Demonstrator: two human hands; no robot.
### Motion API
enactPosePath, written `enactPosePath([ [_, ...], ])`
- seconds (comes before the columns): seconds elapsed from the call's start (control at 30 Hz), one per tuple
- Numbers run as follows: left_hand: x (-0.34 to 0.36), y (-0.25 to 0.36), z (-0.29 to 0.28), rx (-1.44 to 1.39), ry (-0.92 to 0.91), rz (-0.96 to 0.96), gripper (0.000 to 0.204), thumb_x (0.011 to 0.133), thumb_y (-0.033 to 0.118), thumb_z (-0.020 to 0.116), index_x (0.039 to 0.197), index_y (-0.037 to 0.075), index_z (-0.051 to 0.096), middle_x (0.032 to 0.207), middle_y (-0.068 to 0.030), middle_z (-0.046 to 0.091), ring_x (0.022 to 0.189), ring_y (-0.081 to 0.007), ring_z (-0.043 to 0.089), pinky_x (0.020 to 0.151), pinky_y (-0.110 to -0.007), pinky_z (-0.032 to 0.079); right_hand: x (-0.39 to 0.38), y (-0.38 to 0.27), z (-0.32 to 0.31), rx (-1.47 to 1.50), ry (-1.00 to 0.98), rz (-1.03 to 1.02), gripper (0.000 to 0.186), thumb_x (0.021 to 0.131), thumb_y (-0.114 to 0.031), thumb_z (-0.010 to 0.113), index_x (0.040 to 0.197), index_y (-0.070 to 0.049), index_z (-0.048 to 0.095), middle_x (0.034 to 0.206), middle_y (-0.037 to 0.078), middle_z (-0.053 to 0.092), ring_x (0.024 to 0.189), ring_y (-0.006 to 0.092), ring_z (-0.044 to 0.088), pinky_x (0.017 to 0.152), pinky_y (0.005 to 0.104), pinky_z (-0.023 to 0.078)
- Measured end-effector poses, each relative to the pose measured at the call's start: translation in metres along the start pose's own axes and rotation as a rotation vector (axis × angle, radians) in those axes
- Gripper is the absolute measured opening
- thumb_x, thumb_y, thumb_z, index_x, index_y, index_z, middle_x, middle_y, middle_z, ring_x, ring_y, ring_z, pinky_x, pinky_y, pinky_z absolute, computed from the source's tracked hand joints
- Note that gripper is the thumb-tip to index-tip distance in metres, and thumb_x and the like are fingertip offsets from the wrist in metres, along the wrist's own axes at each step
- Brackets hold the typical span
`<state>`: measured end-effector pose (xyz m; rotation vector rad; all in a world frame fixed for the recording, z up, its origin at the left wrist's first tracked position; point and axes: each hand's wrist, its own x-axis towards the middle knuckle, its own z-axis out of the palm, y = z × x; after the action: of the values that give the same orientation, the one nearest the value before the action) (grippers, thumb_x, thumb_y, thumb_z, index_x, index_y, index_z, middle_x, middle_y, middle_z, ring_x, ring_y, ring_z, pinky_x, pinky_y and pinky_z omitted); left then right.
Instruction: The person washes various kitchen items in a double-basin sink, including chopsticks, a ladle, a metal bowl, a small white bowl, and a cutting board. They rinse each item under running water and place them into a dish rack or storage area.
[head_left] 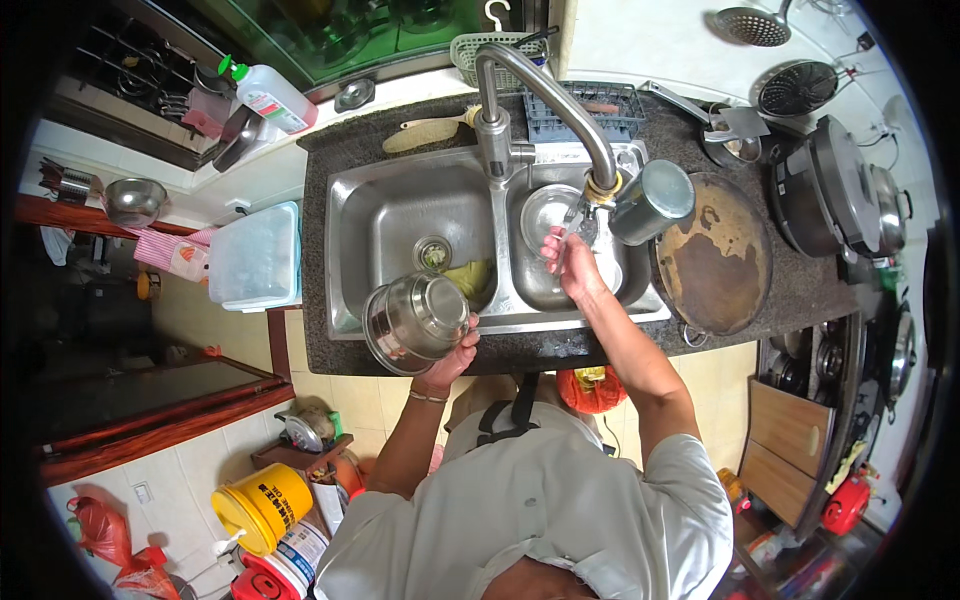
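Above a tiled floor [375, 395], the left arm [405, 440] is bent toward the counter, and a steel pot [420, 315] is gripped at its right side by the left hand [455, 360]. The pot is tilted, its base turned up, over the front edge of the left basin [385, 215]. The right arm [640, 350] is stretched farther forward; the right hand [573, 268] is held over the right basin, fingers curled near the spout of a faucet [560, 86]. Whether anything is gripped there cannot be told. A metal bowl [540, 210] is seen beside those fingers.
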<state>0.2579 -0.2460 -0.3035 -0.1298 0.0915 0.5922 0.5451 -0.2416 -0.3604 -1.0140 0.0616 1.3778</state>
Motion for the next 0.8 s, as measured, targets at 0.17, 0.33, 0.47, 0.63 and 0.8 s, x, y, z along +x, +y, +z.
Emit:
enactPosePath([
  [0.17, -0.008, -0.010, -0.004, 0.033, -0.056, 0.013, 0.052, 0.086, 0.036, 0.057, 0.126, 0.004, 0.046, 0.115, -0.0186, 0.045, 0.086, -0.0247, 0.048, 0.076, -0.033, 0.049, 0.034, 0.002, 0.014, 0.061, -0.036, 0.023, 0.020, 0.096, -0.022, 0.043, 0.109, -0.009, 0.051, 0.105, 0.009, 0.063, 0.086, 0.0185, 0.064, 0.053, 0.0281, 0.045],
  [0.33, -0.020, -0.015, -0.008, -0.009, -0.080, 0.048, 0.054, 0.086, 0.038, 0.057, 0.127, 0.005, 0.045, 0.115, -0.0205, 0.047, 0.088, -0.0275, 0.050, 0.077, -0.036, 0.050, 0.092, -0.010, 0.013, 0.225, -0.160, 0.006, 0.024, 0.093, -0.022, 0.052, 0.110, -0.006, 0.054, 0.112, 0.012, 0.060, 0.097, 0.0286, 0.061, 0.055, 0.0322, 0.050],
  [0.47, -0.035, -0.018, -0.008, -0.032, -0.078, 0.111, 0.057, 0.086, 0.039, 0.057, 0.129, 0.005, 0.043, 0.117, -0.0213, 0.047, 0.090, -0.0293, 0.050, 0.079, -0.038, 0.051, 0.105, -0.015, 0.021, 0.123, -0.196, -0.002, 0.031, 0.092, -0.024, 0.053, 0.114, -0.003, 0.051, 0.108, 0.012, 0.057, 0.099, 0.0290, 0.060, 0.056, 0.0302, 0.053],
  [0.63, -0.045, -0.021, -0.013, -0.063, -0.069, 0.162, 0.060, 0.086, 0.041, 0.057, 0.131, 0.004, 0.040, 0.118, -0.0234, 0.046, 0.092, -0.0316, 0.051, 0.081, -0.040, 0.051, 0.088, -0.029, 0.028, 0.001, -0.193, 0.052, 0.029, 0.098, -0.017, 0.040, 0.122, -0.003, 0.044, 0.116, 0.011, 0.057, 0.106, 0.0292, 0.059, 0.054, 0.0271, 0.054],
  [0.8, -0.036, -0.025, -0.008, -0.124, -0.105, 0.151, 0.062, 0.087, 0.043, 0.055, 0.132, 0.003, 0.039, 0.121, -0.0260, 0.044, 0.094, -0.0333, 0.051, 0.083, -0.041, 0.051, 0.076, -0.038, 0.033, -0.024, -0.181, 0.073, 0.029, 0.097, -0.017, 0.043, 0.122, -0.003, 0.044, 0.117, 0.010, 0.057, 0.107, 0.0304, 0.058, 0.054, 0.0265, 0.053],
])
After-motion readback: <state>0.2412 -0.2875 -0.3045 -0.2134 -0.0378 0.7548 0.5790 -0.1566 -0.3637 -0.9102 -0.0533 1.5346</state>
